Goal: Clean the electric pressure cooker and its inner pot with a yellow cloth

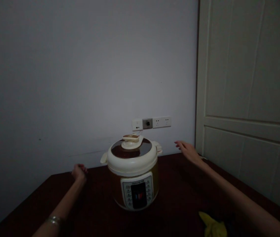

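Note:
An electric pressure cooker stands upright on the dark table, with a white rim, a glossy brown lid top, a lid handle and a front control panel. To its left, my left hand is near the table's back edge with its fingers curled in, apart from the cooker; nothing shows in it. My right hand is to the right of the cooker, its fingers stretched toward the cooker's side handle without touching it. Nothing is seen in this hand.
Wall sockets and a grey switch plate are on the wall behind the cooker. A pale panelled door borders the right side. A yellow cloth-like item lies on the dark reddish table at the front right.

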Available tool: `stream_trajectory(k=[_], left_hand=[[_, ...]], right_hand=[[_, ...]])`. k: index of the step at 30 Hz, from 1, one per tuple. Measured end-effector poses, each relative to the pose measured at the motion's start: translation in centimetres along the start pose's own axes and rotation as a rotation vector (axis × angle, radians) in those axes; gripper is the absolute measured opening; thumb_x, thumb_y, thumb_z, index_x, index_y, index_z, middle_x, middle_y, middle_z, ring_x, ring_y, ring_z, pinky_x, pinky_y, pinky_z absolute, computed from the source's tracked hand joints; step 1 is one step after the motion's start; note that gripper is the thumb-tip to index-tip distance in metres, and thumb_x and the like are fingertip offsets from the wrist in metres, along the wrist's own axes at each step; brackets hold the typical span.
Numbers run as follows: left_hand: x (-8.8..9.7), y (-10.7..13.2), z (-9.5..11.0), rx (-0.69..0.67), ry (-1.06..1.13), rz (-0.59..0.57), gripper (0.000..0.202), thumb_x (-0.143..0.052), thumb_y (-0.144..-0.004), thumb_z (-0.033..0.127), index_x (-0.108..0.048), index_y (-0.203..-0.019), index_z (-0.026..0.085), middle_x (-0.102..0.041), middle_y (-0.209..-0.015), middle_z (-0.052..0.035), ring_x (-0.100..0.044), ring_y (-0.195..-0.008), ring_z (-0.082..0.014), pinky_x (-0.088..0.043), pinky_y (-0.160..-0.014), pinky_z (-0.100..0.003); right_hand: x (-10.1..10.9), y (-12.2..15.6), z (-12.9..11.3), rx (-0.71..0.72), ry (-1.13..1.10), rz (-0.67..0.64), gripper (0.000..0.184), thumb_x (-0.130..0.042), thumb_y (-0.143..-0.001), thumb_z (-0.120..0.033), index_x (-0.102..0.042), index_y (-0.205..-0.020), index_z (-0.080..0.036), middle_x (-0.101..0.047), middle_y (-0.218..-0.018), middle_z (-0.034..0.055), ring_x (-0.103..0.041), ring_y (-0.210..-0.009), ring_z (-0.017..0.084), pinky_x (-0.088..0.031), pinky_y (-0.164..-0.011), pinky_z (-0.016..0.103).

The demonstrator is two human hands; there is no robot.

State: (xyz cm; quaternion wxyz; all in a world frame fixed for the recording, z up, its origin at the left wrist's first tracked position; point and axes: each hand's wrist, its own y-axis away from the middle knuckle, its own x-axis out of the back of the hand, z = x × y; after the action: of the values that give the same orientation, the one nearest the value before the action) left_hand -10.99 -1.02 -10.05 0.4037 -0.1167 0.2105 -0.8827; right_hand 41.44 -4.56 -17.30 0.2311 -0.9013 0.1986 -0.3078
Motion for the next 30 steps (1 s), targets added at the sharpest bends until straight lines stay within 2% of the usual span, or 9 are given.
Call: stream_trajectory(k=[3,6,9,12,15,17,19,23,30], left_hand=[[-2.0,-1.9,5.8,-0.087,0.106,-0.022,0.02,-0.027,-0.068,0.04,-0.03,-0.056,0.024,-0.024,-0.04,0.0077,-0.028,-0.033,-0.0096,-0.029,-0.037,-0.022],[-4.8,-1.2,12.0,-0.252,0.145,-0.141,0.021,-0.038,-0.069,0.04,-0.041,-0.059,0.021,-0.036,-0.045,0.0054,-0.038,-0.04,-0.0096,-0.034,-0.042,-0.022],[-7.6,2.3,17.3,-0.767,-0.082,-0.544,0.026,-0.042,-0.079,0.041,-0.048,-0.066,0.019,-0.046,-0.055,0.0023,-0.046,-0.051,-0.0108,-0.039,-0.051,-0.022],[-10.3,6.3,20.3,-1.148,-0.423,-0.848,0.034,-0.041,-0.085,0.044,-0.057,-0.093,0.015,-0.062,-0.09,-0.0063,-0.056,-0.081,-0.0162,-0.046,-0.072,-0.028],[-12.4,8.7,20.8,-1.366,-0.688,-1.02,0.046,-0.037,-0.089,0.05,-0.055,-0.112,0.014,-0.059,-0.113,-0.012,-0.053,-0.104,-0.0217,-0.039,-0.093,-0.036],[-13.3,9.2,20.2,-1.381,-0.826,-1.09,0.05,-0.033,-0.09,0.052,-0.055,-0.114,0.014,-0.06,-0.113,-0.0129,-0.054,-0.103,-0.0226,-0.038,-0.092,-0.036],[-13.8,9.2,19.3,-1.333,-0.924,-1.136,0.05,-0.03,-0.091,0.052,-0.056,-0.11,0.014,-0.062,-0.107,-0.0131,-0.057,-0.093,-0.0222,-0.04,-0.083,-0.034],[-14.1,9.0,18.0,-1.253,-0.963,-1.129,0.048,-0.026,-0.092,0.051,-0.057,-0.101,0.015,-0.065,-0.096,-0.012,-0.058,-0.081,-0.0216,-0.039,-0.07,-0.032],[-14.3,9.1,17.3,-1.215,-0.89,-1.083,0.048,-0.028,-0.092,0.051,-0.058,-0.1,0.015,-0.065,-0.095,-0.0119,-0.058,-0.082,-0.0206,-0.04,-0.072,-0.031]], right_hand=[[-1.7,4.3,6.9,-0.08,0.077,-0.075,0.053,-0.029,-0.09,-0.048,-0.069,-0.101,-0.015,-0.069,-0.109,0.0138,-0.062,-0.104,0.028,-0.043,-0.093,0.038],[-4.0,7.7,11.5,-0.143,0.103,-0.135,0.054,-0.031,-0.088,-0.047,-0.067,-0.109,-0.012,-0.066,-0.117,0.0148,-0.06,-0.111,0.027,-0.041,-0.098,0.037],[-6.1,10.2,14.1,-0.124,0.15,-0.197,0.056,-0.029,-0.088,-0.046,-0.066,-0.113,-0.011,-0.064,-0.121,0.0143,-0.058,-0.115,0.026,-0.039,-0.102,0.037],[-7.4,11.8,15.5,-0.079,0.228,-0.177,0.055,-0.03,-0.089,-0.046,-0.066,-0.114,-0.014,-0.063,-0.123,0.0125,-0.055,-0.118,0.027,-0.038,-0.103,0.041],[-7.7,12.5,15.9,-0.023,0.281,-0.184,0.054,-0.031,-0.09,-0.046,-0.066,-0.115,-0.014,-0.062,-0.125,0.0133,-0.054,-0.119,0.028,-0.039,-0.103,0.042],[-7.7,12.5,15.9,-0.006,0.295,-0.19,0.053,-0.031,-0.09,-0.046,-0.067,-0.115,-0.015,-0.062,-0.125,0.0131,-0.054,-0.119,0.028,-0.04,-0.102,0.042],[-7.6,12.5,15.9,0.001,0.302,-0.186,0.051,-0.032,-0.091,-0.045,-0.068,-0.113,-0.016,-0.062,-0.124,0.0127,-0.054,-0.118,0.027,-0.04,-0.101,0.042],[-7.7,12.5,16.0,0.005,0.307,-0.172,0.05,-0.032,-0.091,-0.044,-0.069,-0.111,-0.017,-0.062,-0.124,0.013,-0.055,-0.118,0.028,-0.041,-0.1,0.042],[-7.8,12.6,16.0,0.013,0.328,-0.183,0.051,-0.031,-0.091,-0.043,-0.068,-0.112,-0.015,-0.061,-0.126,0.0135,-0.054,-0.119,0.028,-0.04,-0.102,0.043]])
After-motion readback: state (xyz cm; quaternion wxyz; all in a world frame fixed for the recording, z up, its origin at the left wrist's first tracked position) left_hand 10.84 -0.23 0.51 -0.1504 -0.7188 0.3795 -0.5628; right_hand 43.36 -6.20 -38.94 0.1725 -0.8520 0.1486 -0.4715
